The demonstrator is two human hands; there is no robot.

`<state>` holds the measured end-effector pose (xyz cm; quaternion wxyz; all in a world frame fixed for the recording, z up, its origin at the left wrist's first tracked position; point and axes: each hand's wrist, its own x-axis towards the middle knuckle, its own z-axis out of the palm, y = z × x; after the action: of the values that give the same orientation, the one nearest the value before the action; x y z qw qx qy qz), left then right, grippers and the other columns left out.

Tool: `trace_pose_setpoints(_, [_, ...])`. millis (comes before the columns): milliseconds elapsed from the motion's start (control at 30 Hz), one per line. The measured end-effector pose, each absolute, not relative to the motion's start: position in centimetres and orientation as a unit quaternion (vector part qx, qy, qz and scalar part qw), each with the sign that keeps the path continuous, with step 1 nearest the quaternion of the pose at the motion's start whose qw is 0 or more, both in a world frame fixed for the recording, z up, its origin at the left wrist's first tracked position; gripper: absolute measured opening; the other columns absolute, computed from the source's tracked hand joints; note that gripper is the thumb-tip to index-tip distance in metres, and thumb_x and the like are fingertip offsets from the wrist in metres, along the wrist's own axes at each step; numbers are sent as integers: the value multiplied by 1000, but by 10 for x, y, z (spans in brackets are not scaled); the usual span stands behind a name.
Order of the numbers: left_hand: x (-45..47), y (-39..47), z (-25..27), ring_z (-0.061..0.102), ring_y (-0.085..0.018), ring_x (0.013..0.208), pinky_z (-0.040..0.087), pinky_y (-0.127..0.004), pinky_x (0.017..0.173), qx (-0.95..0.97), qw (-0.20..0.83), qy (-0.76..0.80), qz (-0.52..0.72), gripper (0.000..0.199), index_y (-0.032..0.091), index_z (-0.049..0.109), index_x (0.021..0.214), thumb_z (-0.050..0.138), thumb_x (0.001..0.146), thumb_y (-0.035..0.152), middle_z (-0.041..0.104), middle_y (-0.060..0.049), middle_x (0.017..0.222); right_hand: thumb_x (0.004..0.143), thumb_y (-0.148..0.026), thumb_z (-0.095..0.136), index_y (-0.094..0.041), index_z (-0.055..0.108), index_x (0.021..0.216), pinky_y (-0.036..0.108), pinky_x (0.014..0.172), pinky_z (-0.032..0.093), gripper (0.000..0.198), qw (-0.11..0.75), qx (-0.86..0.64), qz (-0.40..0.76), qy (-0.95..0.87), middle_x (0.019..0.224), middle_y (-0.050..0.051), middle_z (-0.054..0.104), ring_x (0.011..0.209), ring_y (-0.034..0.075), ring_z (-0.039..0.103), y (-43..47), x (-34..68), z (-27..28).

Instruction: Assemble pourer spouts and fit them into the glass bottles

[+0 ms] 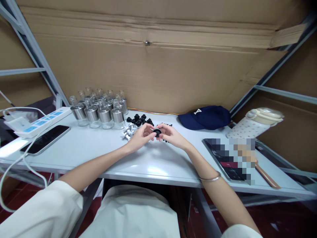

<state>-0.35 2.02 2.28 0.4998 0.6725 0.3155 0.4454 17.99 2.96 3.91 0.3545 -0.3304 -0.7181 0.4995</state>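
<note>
Black round part (157,133) held up at mid-view, over the table (138,167). Dark face toward the wearer, roughly 6 o'clock, pale glint along its 12 o'clock edge. Looks disc-like, no clear long axis; depth behind the face can't be told.

Left hand (143,135) at the part's 9 o'clock, right hand (170,134) at its 3 o'clock. Both narrow, thumbs and fingers pinching the part from either side; exact fingertip contact too small to read.

From the part: black parts pile (137,119) at 10–11 o'clock, silver parts (127,132) at 9, just beside the left hand and partly covered by it. Small black pieces (166,141) near the right hand, mostly hidden, shape unclear. Glass bottles with metal sleeves (104,115) at 10, rear ones overlapped. Both shirt sleeves cut off at the bottom; tablet (215,153) at 4 o'clock partly pixelated.
</note>
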Motion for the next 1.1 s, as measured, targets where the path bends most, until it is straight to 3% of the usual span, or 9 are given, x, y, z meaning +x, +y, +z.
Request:
trace_pose_setpoints(433, [-6,18,25,56,-11,62,42,-24,59,714,467,321,412,30,18,47,99,60,74,29,56,3,72,68,-17,55,-18,55,95,24,61,40,26,318,-325,470,-757,70,-1,60,63,12,53,30,183,37])
trace_pose_setpoints(667, [-5,14,27,48,-7,53,35,-20,52,722,447,337,408,29,19,45,94,58,69,23,50,6,68,68,-21,58,-18,55,92,24,59,38,24,324,-339,438,-767,66,-2,58,61,12,51,25,180,39])
trace_pose_setpoints(1100, [-3,10,30,42,-5,48,31,-18,49,726,446,342,396,24,20,43,88,54,66,22,44,8,67,69,-21,55,-18,51,85,22,54,29,17,292,-332,432,-786,62,-5,51,56,9,40,21,179,44])
